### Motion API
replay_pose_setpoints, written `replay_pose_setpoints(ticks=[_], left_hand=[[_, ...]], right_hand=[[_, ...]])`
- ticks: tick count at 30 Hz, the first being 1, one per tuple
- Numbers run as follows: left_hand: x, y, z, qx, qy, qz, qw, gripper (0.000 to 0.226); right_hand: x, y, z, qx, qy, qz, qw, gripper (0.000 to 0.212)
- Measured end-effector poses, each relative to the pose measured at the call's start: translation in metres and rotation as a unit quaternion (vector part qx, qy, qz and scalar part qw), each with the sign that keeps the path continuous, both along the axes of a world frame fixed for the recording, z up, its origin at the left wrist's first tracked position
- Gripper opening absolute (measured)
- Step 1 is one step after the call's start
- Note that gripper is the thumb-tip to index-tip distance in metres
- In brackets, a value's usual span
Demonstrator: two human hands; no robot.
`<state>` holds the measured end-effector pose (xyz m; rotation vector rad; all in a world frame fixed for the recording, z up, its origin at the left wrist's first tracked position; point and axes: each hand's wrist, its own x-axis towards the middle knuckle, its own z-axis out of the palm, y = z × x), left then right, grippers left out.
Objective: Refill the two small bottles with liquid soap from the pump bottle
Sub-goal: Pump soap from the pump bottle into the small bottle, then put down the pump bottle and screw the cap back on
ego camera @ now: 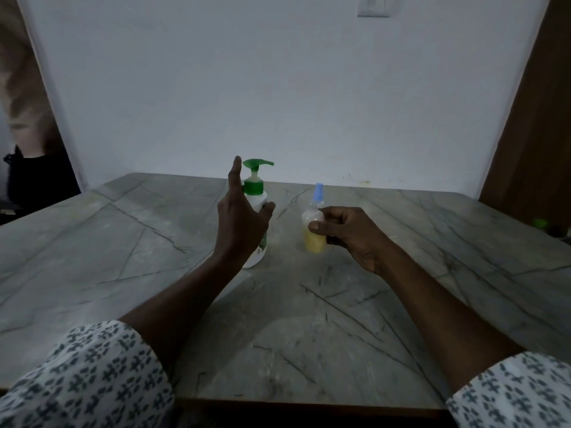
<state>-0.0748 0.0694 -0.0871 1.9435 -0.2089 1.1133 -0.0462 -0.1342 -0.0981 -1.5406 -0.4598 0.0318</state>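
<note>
The left hand [239, 223] stands upright before the pump bottle [257, 197], fingers straight, thumb spread. The right hand [346, 233] grips the small bottle [313, 244], seemingly resting on the table [123, 242] just beside.

Grey marble table [309, 319], pump bottle [255, 193] upright

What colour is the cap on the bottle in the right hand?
Light blue pointed cap on the small clear bottle; head view.
</note>
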Motion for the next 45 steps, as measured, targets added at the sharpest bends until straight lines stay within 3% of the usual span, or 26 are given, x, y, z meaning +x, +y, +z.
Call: replay_pose_setpoints(ticks=[8,13,16,18,21,24,26,28,30,31,33,35,37,40,45], left_hand=[[-0.005,0.001,0.003,-0.008,-0.041,-0.009,0.999,0.115],[-0.023,-0.004,0.016,0.117,-0.262,0.047,0.957,0.059],[-0.033,-0.017,0.008,0.168,-0.274,-0.048,0.946,0.034],[-0.037,-0.023,0.000,0.190,-0.223,-0.128,0.948,0.023],[-0.039,-0.031,-0.012,0.202,-0.090,-0.117,0.968,0.024],[-0.035,-0.043,-0.022,0.183,0.092,-0.066,0.977,0.062],[-0.029,-0.044,-0.025,0.157,0.208,-0.054,0.964,0.090],[-0.022,-0.044,-0.026,0.128,0.268,-0.067,0.952,0.101],[-0.017,-0.043,-0.026,0.086,0.292,-0.083,0.949,0.103],[-0.015,-0.042,-0.026,0.071,0.293,-0.088,0.949,0.102],[-0.012,-0.043,-0.027,0.058,0.288,-0.096,0.951,0.098],[-0.010,-0.042,-0.028,0.044,0.278,-0.103,0.954,0.094],[-0.009,-0.041,-0.029,0.031,0.265,-0.108,0.958,0.092],[-0.009,-0.042,-0.030,0.023,0.251,-0.120,0.960,0.087],[-0.010,-0.043,-0.031,0.010,0.244,-0.143,0.959,0.066]], right_hand=[[0.000,0.001,-0.007,-0.055,0.028,0.005,0.998,0.026],[-0.004,-0.002,-0.004,-0.096,-0.016,0.009,0.995,0.022],[-0.006,-0.004,-0.004,-0.118,-0.050,0.005,0.992,0.027],[-0.006,-0.005,-0.005,-0.128,-0.063,0.006,0.990,0.028],[-0.008,-0.006,-0.004,-0.131,-0.074,0.000,0.989,0.026],[-0.008,-0.008,-0.002,-0.140,-0.066,0.014,0.988,0.031],[-0.008,-0.013,0.004,-0.145,-0.048,0.040,0.987,0.038],[-0.007,-0.026,0.017,-0.109,-0.042,0.035,0.993,0.041],[0.000,-0.044,0.032,-0.067,-0.073,-0.036,0.994,0.038],[0.007,-0.054,0.038,-0.084,-0.100,-0.089,0.987,0.037],[0.021,-0.073,0.045,-0.241,-0.142,-0.187,0.942,0.037],[0.032,-0.084,0.039,-0.436,-0.160,-0.189,0.865,0.036],[0.040,-0.085,0.024,-0.536,-0.167,-0.135,0.817,0.039],[0.046,-0.074,0.006,-0.613,-0.169,-0.080,0.768,0.042],[0.047,-0.060,0.000,-0.661,-0.208,-0.119,0.711,0.032]])
